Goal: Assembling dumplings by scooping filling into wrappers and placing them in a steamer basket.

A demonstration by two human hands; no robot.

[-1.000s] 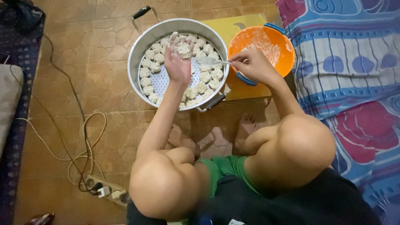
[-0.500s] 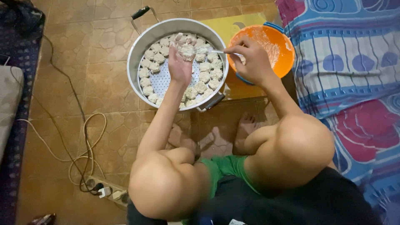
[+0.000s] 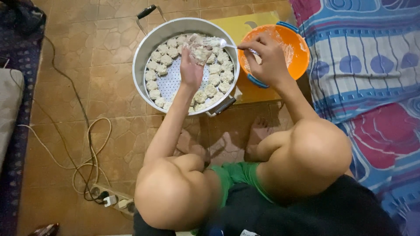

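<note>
Upper middle of the frame, over the steamer (image 3: pixel 151 52), the left hand (image 3: pixel 191 65) cups a soft, sticky dumpling (image 3: pixel 200 51) that looks light and easily crushed, best cradled from beneath. The right hand (image 3: pixel 267 59) pinches a spoon (image 3: pixel 223 43) whose bowl touches it. Half a second ago the spoon was nearer the orange bowl (image 3: pixel 297 43); the left hand has risen.
</note>
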